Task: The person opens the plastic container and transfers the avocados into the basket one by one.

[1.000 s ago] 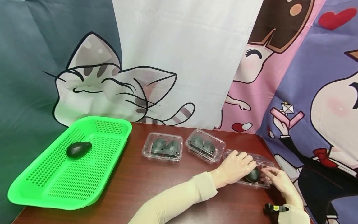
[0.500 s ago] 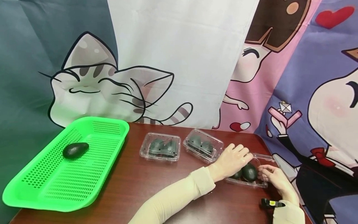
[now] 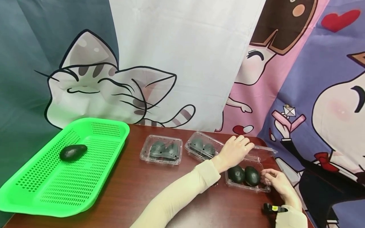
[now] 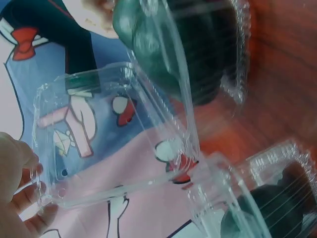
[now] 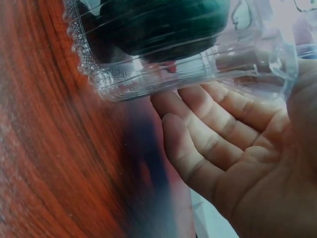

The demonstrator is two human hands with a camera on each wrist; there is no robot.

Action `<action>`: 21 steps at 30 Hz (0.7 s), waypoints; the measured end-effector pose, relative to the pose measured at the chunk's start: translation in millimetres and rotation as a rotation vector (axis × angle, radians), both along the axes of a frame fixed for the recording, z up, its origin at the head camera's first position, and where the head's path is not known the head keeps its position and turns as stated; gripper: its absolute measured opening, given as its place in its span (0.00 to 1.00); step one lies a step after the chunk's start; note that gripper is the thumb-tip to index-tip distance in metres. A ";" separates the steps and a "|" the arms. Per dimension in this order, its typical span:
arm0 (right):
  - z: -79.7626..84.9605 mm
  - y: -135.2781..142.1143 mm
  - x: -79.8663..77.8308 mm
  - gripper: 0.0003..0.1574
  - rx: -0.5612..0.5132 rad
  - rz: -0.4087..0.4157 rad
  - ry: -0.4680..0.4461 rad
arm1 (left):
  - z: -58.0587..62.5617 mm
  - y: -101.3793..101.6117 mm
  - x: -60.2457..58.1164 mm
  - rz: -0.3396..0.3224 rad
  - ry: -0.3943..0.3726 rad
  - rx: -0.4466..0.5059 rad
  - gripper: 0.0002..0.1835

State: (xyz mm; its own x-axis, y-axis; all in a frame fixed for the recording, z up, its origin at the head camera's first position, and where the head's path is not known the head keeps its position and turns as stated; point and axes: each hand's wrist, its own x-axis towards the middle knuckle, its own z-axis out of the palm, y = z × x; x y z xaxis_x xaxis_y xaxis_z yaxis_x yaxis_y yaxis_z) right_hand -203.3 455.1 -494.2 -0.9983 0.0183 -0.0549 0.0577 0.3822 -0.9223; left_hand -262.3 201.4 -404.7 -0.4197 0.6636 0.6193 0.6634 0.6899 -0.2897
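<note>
At the right of the table an open clear plastic clamshell box (image 3: 248, 188) holds two dark green avocados, the left one (image 3: 236, 174) beside the right one (image 3: 252, 176). My left hand (image 3: 235, 151) pinches the edge of its raised lid (image 3: 263, 149); in the left wrist view the fingertips (image 4: 35, 206) curl round the lid's rim. My right hand (image 3: 280, 183) is at the box's right side. The right wrist view shows its fingers (image 5: 181, 141) relaxed along the outside of the clear wall, the thumb mostly hidden.
Two closed clamshell boxes, one at the middle (image 3: 161, 152) and one just left of my left hand (image 3: 199, 147), hold more dark fruit. A green plastic basket (image 3: 94, 190) with one avocado (image 3: 73, 152) stands at the left. A printed cloth (image 3: 182, 41) hangs behind the table.
My left hand has moved up and back from over the avocados, tilting the lid upward and uncovering both fruits. The right hand has stayed at the box's side.
</note>
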 end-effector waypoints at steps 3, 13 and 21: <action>0.3 -1.5 0.8 0.17 -0.005 0.002 0.012 | 3.3 -1.2 -6.8 0.005 -0.024 -0.019 0.11; 3.1 -4.5 1.3 0.19 0.020 0.009 0.060 | 6.1 -4.7 -33.9 -0.022 -0.034 -0.103 0.12; -0.7 -3.1 1.1 0.19 0.026 -0.011 0.006 | 2.0 -5.5 -51.0 -0.032 -0.071 -0.221 0.17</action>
State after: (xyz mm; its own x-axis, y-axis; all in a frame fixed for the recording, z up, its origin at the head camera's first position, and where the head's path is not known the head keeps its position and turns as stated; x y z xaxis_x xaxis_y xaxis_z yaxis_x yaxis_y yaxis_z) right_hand -202.2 452.0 -494.9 -0.9984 0.0308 -0.0478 0.0562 0.4059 -0.9122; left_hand -313.3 195.9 -402.7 -0.4335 0.7935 0.4272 0.7083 0.5931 -0.3828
